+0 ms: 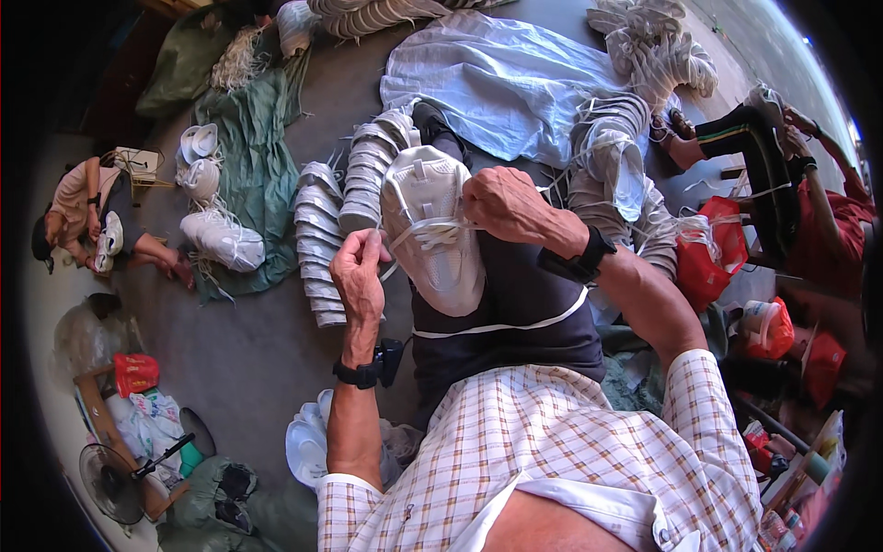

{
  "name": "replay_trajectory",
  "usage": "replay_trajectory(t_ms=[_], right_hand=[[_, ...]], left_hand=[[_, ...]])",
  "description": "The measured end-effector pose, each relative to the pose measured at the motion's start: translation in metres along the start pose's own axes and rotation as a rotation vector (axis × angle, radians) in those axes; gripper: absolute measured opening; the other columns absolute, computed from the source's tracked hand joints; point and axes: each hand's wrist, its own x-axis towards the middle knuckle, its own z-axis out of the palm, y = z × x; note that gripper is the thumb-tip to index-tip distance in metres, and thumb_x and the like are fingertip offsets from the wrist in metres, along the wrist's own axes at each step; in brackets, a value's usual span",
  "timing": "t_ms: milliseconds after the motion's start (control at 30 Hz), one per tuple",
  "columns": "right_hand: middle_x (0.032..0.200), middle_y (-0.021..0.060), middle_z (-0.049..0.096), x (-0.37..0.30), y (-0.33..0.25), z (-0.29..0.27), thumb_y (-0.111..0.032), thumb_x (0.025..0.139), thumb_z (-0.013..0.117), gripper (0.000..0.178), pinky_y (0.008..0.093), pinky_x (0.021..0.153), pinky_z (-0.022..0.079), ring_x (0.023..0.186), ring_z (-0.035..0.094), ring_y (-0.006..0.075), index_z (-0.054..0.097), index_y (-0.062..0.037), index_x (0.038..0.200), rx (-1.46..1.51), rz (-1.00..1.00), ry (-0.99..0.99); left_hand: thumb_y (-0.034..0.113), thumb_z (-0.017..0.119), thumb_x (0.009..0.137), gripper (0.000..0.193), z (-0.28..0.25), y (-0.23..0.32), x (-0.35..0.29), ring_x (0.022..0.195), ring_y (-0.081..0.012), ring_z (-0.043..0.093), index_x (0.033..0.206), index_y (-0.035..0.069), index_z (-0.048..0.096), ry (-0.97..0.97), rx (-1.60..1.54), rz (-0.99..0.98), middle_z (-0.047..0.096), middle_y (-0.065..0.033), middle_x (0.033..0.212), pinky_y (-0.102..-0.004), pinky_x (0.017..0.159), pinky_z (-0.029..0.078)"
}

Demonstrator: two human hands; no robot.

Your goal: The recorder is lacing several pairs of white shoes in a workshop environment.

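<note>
A white shoe upper [440, 281] rests on my dark-trousered lap, its toe towards me. A white shoelace [434, 226] is threaded across its front. My left hand [359, 276] is beside the upper's left edge, thumb and fingers pinched on one side of the lace. On the other side my right hand [515, 204] is closed against the upper with the lace in its curled fingers; the lace end there is hidden. A white cord [515, 328] lies across my thighs.
Nested stacks of uppers [320, 244] stand to the left and a laced heap [614, 138] to the right. A pale sheet [497, 78] and a green sheet [246, 152] cover floor. A red bag [713, 248] is at right. Two other people sit at left and right, handling shoes.
</note>
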Motion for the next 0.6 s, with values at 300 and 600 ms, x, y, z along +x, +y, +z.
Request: replay_trajectory(t_ms=[300, 600], right_hand=[[0.079, 0.0180, 0.062, -0.021, 0.000, 0.007, -0.013, 0.083, 0.059, 0.013, 0.0467, 0.065, 0.047, 0.078, 0.064, 0.0387, 0.058, -0.0007, 0.078, 0.003, -0.184, 0.143], [0.077, 0.0126, 0.061, -0.017, 0.001, 0.009, -0.012, 0.085, 0.059, 0.010, 0.0436, 0.064, 0.047, 0.074, 0.063, 0.0353, 0.061, -0.0037, 0.079, 0.016, -0.166, 0.162]], left_hand=[[0.014, 0.063, 0.097, 0.017, 0.014, 0.020, -0.010, 0.056, -0.0048, 0.044, 0.090, 0.000, 0.070, -0.076, 0.148, 0.045, 0.052, 0.0033, 0.061, -0.0241, 0.052, 0.035], [0.017, 0.061, 0.096, 0.023, 0.012, 0.021, -0.001, 0.054, -0.0059, 0.045, 0.083, -0.001, 0.068, -0.130, 0.164, 0.057, 0.051, 0.0019, 0.058, -0.0266, 0.050, 0.035]])
